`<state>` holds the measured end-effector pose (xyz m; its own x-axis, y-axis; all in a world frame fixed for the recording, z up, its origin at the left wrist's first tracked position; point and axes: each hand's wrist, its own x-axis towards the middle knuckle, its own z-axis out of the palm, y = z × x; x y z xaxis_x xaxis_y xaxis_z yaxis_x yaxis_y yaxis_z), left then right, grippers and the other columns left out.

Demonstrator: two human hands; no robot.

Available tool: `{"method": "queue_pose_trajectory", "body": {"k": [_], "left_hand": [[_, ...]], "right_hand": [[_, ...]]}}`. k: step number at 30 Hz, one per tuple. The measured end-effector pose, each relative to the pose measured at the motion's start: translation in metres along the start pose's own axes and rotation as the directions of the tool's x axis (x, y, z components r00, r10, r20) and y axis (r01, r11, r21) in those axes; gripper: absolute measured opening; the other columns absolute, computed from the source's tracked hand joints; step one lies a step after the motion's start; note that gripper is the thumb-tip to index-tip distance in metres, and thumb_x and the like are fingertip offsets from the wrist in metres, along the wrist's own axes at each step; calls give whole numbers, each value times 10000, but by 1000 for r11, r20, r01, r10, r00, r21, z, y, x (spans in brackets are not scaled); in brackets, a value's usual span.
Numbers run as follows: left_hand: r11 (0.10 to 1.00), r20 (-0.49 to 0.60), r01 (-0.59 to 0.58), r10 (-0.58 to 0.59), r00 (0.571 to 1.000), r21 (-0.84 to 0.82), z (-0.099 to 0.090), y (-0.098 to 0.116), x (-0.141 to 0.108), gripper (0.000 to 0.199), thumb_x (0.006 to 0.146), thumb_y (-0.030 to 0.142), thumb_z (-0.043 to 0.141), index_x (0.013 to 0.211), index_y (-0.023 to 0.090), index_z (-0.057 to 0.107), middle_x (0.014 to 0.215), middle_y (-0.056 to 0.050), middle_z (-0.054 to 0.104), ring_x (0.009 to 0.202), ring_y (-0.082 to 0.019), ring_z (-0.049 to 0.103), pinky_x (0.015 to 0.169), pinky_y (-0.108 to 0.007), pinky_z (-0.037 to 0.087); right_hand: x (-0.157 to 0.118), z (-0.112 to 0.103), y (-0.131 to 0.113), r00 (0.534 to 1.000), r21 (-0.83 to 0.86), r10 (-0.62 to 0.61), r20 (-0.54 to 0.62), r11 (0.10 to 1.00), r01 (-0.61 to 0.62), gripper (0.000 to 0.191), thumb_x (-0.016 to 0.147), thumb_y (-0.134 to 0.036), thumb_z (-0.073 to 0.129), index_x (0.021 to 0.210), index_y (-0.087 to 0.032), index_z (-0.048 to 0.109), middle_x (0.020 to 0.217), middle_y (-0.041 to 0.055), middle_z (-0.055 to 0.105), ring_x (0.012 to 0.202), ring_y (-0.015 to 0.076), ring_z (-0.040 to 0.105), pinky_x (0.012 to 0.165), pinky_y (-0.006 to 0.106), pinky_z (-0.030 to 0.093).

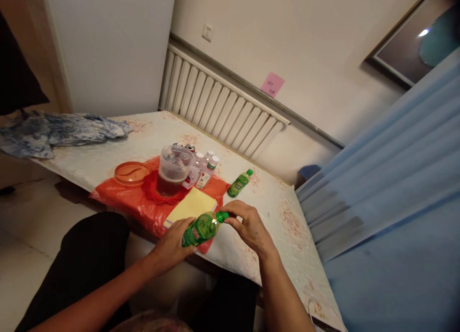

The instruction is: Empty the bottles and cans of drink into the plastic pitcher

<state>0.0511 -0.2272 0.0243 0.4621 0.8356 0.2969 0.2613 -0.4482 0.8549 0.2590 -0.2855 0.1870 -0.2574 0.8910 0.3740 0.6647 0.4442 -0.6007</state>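
A green-labelled drink bottle is tilted above the table's near edge, and my left hand is wrapped round its body. At its upper right end, the fingers of my right hand pinch the green bottle cap. Whether the cap is loose from the neck cannot be made out. Beyond my hands, a clear plastic pitcher with brown liquid stands on a red scalloped dish. Just below the pitcher lies a yellow paper pad. Another green bottle stands upright to the right.
Red plastic sheeting lies under the pitcher, with an orange lid at its left. Several small white-capped bottles and cans stand behind. A patterned cloth lies far left. A radiator and blue curtain border the table.
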Motion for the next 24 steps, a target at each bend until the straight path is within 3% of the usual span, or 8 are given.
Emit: {"method": "queue_pose_trajectory", "body": {"k": [4, 9, 16, 20, 24], "left_hand": [[999, 26, -37, 37, 999, 12, 2, 0, -1, 629, 629, 224, 706, 1243, 199, 574, 1247, -88, 650, 1199, -327, 571, 1050, -465, 456], [999, 50, -38, 36, 998, 33, 5, -3, -1, 628, 631, 240, 710, 1244, 202, 574, 1240, -88, 649, 1188, -327, 573, 1042, -464, 454], [999, 31, -22, 20, 999, 40, 8, -7, -1, 665, 613, 244, 707, 1257, 177, 556, 1249, -118, 642, 1197, -338, 565, 1055, -482, 437], [1000, 26, -2, 2, 1000, 13, 6, -4, 1, 655, 620, 268, 714, 1251, 185, 559, 1250, -113, 641, 1194, -335, 570, 1050, -488, 445], [999, 13, 41, -40, 999, -16, 4, 1, 3, 662, 619, 263, 712, 1257, 188, 554, 1263, -107, 635, 1215, -334, 560, 1057, -482, 447]], "right_hand": [[-3, -3, -2, 995, -46, 96, 2, 994, -96, 135, 860, -216, 714, 994, -204, 715, 856, 22, 672, 743, 155, 596, 728, 278, 470], [-4, -3, 1, 993, -45, 113, 32, 993, -111, 69, 855, -198, 710, 923, -195, 721, 843, 26, 672, 759, 159, 603, 730, 274, 466], [-3, 0, 5, 990, -87, 141, 9, 986, -140, 127, 849, -273, 737, 948, -193, 726, 840, 29, 679, 734, 157, 597, 716, 276, 458], [-6, 3, 14, 984, -78, 170, -53, 982, -174, 258, 848, -391, 733, 999, -183, 714, 818, 24, 658, 676, 144, 547, 661, 270, 435], [-11, 2, 30, 961, 123, 244, -127, 966, -229, 492, 803, -427, 760, 1215, -189, 636, 917, 35, 672, 656, 130, 535, 645, 270, 446]]}}
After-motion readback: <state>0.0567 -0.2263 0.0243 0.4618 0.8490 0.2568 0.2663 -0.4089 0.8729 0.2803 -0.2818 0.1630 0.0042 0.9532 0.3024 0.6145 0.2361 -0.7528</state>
